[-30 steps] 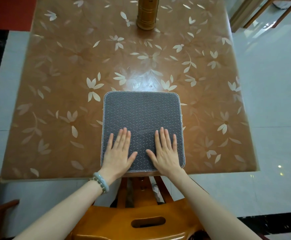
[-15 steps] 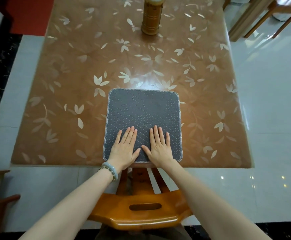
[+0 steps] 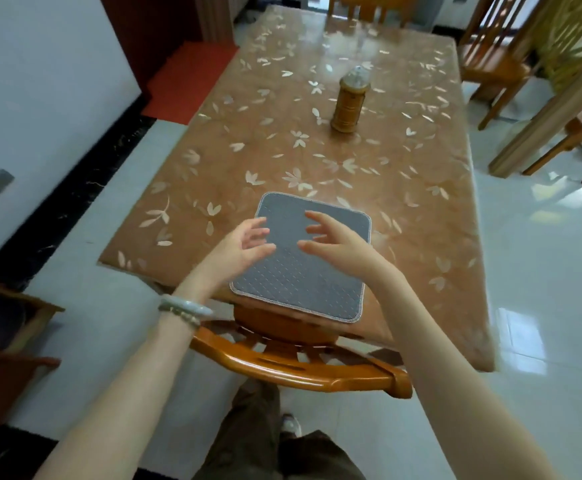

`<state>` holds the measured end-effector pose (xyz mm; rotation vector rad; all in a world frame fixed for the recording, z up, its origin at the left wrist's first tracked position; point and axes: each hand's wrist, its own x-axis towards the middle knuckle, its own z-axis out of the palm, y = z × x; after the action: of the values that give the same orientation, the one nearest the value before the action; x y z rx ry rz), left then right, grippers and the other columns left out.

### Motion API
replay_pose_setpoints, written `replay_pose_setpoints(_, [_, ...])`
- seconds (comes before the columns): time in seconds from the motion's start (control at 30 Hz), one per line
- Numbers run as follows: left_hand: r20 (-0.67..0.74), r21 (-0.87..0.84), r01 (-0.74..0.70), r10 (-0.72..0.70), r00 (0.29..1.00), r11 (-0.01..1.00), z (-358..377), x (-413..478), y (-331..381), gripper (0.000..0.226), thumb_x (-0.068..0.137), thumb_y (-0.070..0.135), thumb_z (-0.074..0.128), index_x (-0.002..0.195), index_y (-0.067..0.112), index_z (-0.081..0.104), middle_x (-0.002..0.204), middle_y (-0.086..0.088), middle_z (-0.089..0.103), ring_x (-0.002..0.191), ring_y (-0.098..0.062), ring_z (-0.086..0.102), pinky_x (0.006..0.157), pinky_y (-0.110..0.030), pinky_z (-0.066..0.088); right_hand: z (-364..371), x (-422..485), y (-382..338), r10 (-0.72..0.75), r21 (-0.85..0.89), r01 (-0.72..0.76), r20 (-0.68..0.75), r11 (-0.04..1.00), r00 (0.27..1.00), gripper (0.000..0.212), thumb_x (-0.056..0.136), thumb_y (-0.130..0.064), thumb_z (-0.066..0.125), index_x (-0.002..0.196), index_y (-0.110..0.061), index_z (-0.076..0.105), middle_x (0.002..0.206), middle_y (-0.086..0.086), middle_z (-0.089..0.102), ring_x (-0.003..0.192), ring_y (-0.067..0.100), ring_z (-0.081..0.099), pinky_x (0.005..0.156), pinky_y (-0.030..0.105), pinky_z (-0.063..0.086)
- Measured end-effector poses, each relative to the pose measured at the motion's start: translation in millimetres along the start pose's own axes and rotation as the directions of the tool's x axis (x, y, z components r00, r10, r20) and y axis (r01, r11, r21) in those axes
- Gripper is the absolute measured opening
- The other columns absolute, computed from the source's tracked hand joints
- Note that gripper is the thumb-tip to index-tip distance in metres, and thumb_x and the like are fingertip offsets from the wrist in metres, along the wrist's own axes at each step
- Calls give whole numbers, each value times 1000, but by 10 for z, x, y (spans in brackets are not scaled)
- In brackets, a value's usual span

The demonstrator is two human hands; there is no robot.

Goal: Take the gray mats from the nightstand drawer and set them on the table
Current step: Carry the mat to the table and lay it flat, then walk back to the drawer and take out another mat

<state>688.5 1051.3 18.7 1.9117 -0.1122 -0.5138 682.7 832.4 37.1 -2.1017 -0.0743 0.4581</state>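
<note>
While the gray mat (image 3: 303, 261) lies flat at the table (image 3: 351, 161) edge, your left hand (image 3: 239, 249) and right hand (image 3: 341, 242) hover above it, fingers spread, holding nothing, probably because it needs no more support.

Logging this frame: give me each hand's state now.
Left hand: open, fingers spread, holding nothing, above the gray mat.
Right hand: open, fingers spread, holding nothing.

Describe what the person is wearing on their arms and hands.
Both forearms are bare, with no sleeves in view. The left hand has no glove; its wrist carries a pale green, smooth, rounded bangle and next to it a beaded bracelet of small greyish-green beads. The right hand and its wrist are bare. No rings can be made out; the image is blurred.
</note>
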Motion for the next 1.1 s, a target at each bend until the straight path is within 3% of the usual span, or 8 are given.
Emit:
replay_pose_setpoints(0.07, [-103,-73,-60,52,993,996,-130,-407,26,69,86,38,66,145,31,31,141,9,48,119,0,54,90,-17,44,140,-150,-185,-142,47,142,-12,989,990,70,83,-42,66,143,-37,30,139,-4,48,119,10,51,96,29,45])
replay_pose_setpoints(0.2, [-381,-162,-173,100,919,971,-338,-1139,-54,83,78,43,70,145,42,21,141,14,47,118,-2,56,84,-19,51,528,-284,-546,-336,242,320,26,916,941,74,79,-29,74,137,-46,31,137,-13,45,119,5,52,88,17,49])
replay_pose_setpoints(0.4, [-607,-134,-213,90,790,968,-754,-1956,-373,98,74,33,77,149,39,14,146,11,39,122,-2,52,98,-30,47,1233,-188,-1067,-467,306,405,165,862,869,82,77,-20,75,141,-42,28,146,-8,38,125,7,48,92,22,50])
replay_pose_setpoints(0.57, [-693,-101,-197,73,717,975,-1169,-2391,-651,100,71,23,76,146,44,14,150,4,35,125,-8,50,101,-35,46,1803,-19,-1553,-516,328,421,302,846,801,83,79,-10,73,145,-34,27,146,-2,39,127,12,46,93,25,51])
replay_pose_setpoints(0.73, [-731,-99,-170,45,681,980,-1783,-2600,-1032,103,72,19,78,148,40,12,151,5,33,125,-9,51,101,-36,46,2430,233,-2016,-515,307,421,378,853,769,84,79,-15,74,144,-36,25,147,-2,38,128,12,45,102,32,46])
replay_pose_setpoints(0.87, [-736,-126,-159,16,677,979,-2434,-2695,-1393,105,70,26,80,148,44,13,151,8,33,125,-10,51,102,-40,45,2982,538,-2384,-503,293,415,379,861,777,87,77,-15,76,143,-40,25,147,-2,38,128,13,46,101,35,47])
replay_pose_setpoints(1.0, [-740,-136,-156,4,673,978,-3067,-2786,-1707,102,65,37,82,141,59,17,147,19,35,124,-5,51,100,-37,47,3537,833,-2705,-487,280,405,360,870,796,86,78,-15,75,142,-42,24,146,-3,40,125,12,48,99,36,48])
replay_pose_setpoints(1.1, [-748,-146,-166,1,664,975,-3468,-2814,-1885,100,66,27,81,136,62,20,145,19,36,124,-7,52,100,-38,47,3883,1014,-2924,-478,281,399,328,873,815,87,79,-16,75,141,-44,21,146,-1,39,124,12,48,98,34,49])
